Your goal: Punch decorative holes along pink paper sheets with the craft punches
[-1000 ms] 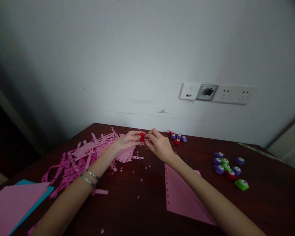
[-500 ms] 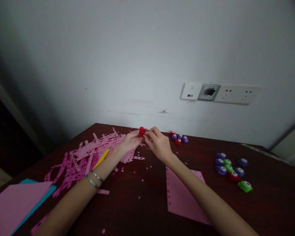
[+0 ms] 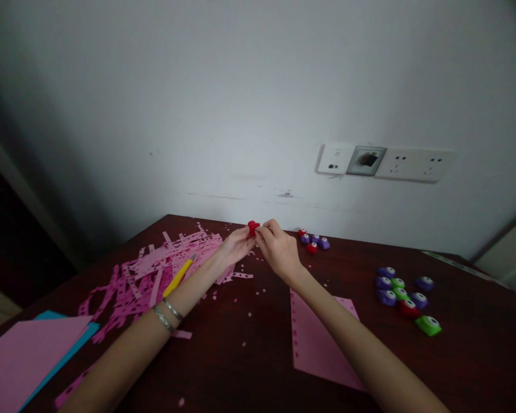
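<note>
With both arms stretched forward over the table (image 3: 249, 367), I hold the small red craft punch (image 3: 253, 228) up in my left hand (image 3: 238, 244), my right hand's (image 3: 278, 248) bent fingers pinched close against its right side.

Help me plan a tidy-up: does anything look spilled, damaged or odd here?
Yes: tiny pink paper bits lie strewn like litter over the table, beside a tangled heap of punched strips. The wall behind is marked with dark scuffs.
</note>
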Available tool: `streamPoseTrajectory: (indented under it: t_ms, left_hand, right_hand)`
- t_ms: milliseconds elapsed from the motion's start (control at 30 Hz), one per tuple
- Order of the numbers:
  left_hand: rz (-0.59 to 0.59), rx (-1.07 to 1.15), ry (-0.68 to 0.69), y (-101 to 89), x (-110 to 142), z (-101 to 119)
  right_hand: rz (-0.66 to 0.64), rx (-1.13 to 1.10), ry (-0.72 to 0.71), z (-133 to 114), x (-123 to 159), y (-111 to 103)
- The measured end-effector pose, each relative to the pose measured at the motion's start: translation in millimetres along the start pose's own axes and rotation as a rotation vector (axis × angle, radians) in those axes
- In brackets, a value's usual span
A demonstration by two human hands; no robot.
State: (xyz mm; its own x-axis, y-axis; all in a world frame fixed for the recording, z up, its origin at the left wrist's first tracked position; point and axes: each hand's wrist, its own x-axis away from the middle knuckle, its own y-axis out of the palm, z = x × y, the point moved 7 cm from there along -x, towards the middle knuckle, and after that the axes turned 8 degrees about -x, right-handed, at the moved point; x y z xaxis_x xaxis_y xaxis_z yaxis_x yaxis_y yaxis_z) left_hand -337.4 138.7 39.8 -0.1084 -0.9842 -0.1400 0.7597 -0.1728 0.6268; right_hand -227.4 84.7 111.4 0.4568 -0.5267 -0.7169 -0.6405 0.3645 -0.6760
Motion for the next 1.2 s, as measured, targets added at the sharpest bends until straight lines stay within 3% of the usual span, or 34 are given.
streamPoseTrajectory:
  t_ms: [333, 500, 600, 700, 767, 833, 900, 1033, 1200]
  left_hand:
    - [-0.035, -0.057, -0.003, 3.3, 2, 0]
    - [-0.027, -0.052, 0.012, 0.0, 1, 5]
    - [0.025, -0.053, 0.035, -8.6, -2, 15]
    - [0.065, -0.029, 0.064, -16.7, -5, 29]
    - [0.084, -0.036, 0.097, -20.5, -5, 37]
    - [0.103, -0.108, 0.121, -22.7, -6, 43]
    - [0.113, -0.237, 0.114, -22.9, -6, 43]
    - [0.112, -0.527, 0.088, -22.5, -20, 29]
    - [0.043, -1.095, 0.056, -15.6, -69, -17]
  right_hand:
    - [-0.058, 0.007, -0.067, 1, 0, 4]
    - [0.009, -0.378, 0.035, 13, -7, 4]
    - [0.024, -0.688, 0.165, 23, -8, 19]
    - [-0.117, -0.780, 0.228, 21, -1, 51]
    - [-0.306, -0.762, 0.148, 9, 7, 72]
    - [-0.406, -0.721, 0.031, -2, 14, 81]
    - [-0.397, -0.653, -0.027, -3, 19, 76]
    - [-0.425, -0.473, 0.053, 20, 33, 50]
    - [-0.404, -0.158, 0.171, 74, 63, -16]
